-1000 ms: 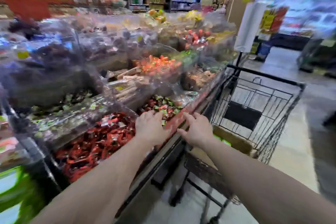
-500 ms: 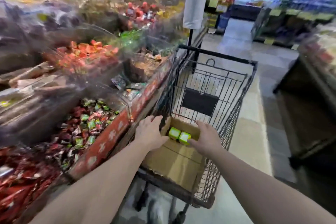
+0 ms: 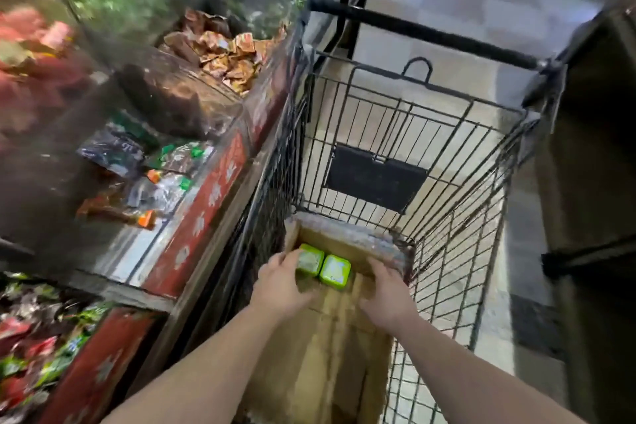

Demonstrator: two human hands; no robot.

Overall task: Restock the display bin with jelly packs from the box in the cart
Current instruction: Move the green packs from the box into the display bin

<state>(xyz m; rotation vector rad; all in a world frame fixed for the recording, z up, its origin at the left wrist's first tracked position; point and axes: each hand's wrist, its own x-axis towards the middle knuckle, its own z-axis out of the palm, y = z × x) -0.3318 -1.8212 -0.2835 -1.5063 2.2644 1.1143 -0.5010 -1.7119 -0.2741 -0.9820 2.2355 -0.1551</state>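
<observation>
I am reaching into the cardboard box [image 3: 327, 337] in the cart [image 3: 447, 251]. Two green jelly packs [image 3: 323, 265] are lying at its far edge; my left hand [image 3: 280, 286] is touching one, fingers relaxed, and my right hand [image 3: 389, 293] is hovering spread beside them.

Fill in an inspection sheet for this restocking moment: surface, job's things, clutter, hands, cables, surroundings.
Surface: cardboard box standing in the wire cart.
Job's things: two green jelly packs side by side at the box's far end; display bins left of the cart hold wrapped sweets.
Clutter: nothing seen inside the box besides the packs.
Hands: left hand touching the left pack, grip unclear; right hand open inside the box, near its right wall.
Cables: nothing seen.
Surroundings: tiled shop floor, dark fixture to the right.
</observation>
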